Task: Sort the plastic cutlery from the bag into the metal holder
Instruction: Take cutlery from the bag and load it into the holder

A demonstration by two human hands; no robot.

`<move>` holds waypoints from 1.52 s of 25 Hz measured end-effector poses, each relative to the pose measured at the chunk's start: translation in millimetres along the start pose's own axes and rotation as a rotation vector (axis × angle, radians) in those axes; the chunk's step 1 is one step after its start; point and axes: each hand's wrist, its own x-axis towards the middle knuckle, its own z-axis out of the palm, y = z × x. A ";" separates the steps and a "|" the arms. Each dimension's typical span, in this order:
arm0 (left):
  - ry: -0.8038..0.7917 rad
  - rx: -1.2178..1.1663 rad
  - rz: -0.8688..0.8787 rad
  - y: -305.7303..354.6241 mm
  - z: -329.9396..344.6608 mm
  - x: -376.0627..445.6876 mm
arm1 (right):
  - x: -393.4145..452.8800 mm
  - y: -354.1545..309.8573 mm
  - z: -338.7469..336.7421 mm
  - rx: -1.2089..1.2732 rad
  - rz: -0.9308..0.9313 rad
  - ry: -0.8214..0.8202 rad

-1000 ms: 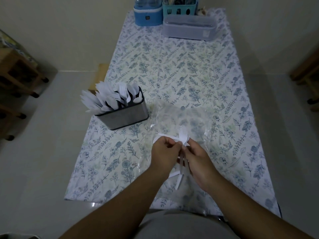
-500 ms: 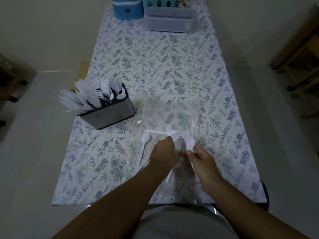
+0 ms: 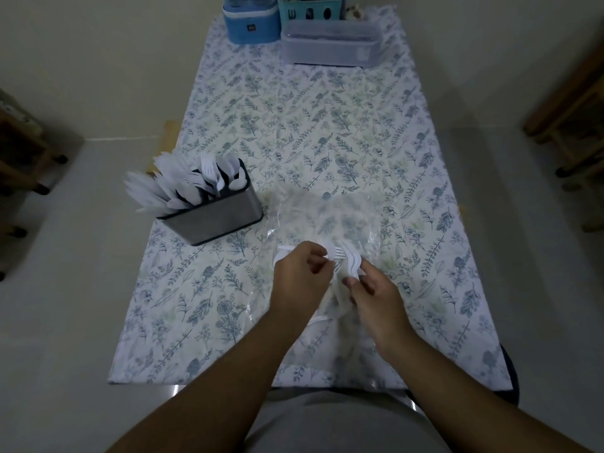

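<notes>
**Hands pinched white forks over the clear bag**

The long table (image 3: 228, 322) wore a smooth cloth printed with blue-grey leaves. A crinkled, see-through bag (image 3: 330, 217) lay flat near its front edge. Close to the left edge stood the brushed-metal holder (image 3: 219, 220), a rounded box bristling with glossy white cutlery. Over the bag, the left hand (image 3: 299, 282) curled its fingers around thin white plastic pieces, and the right hand (image 3: 376, 299) pinched the wavy-handled forks (image 3: 348, 259) between thumb and fingertips.
</notes>
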 end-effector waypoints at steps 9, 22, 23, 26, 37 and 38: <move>-0.134 0.042 -0.073 -3.2 9.2 -6.6 | 1.6 3.2 3.9 0.093 0.108 -0.097; -0.162 0.206 -0.244 -18.0 36.9 -9.0 | -2.1 27.7 -21.1 0.050 0.139 0.051; -0.155 0.173 -0.251 -18.8 32.5 -11.9 | -0.6 28.4 -20.6 0.070 0.137 0.053; -0.184 0.030 -0.312 -20.1 16.3 -22.3 | 3.6 27.3 -14.6 0.110 0.148 0.049; -0.234 0.244 0.056 -39.5 -3.9 -26.8 | 9.9 35.3 8.7 0.224 0.229 -0.118; -0.195 0.314 0.095 -44.2 -4.0 -21.6 | 9.4 36.2 7.0 0.207 0.222 -0.094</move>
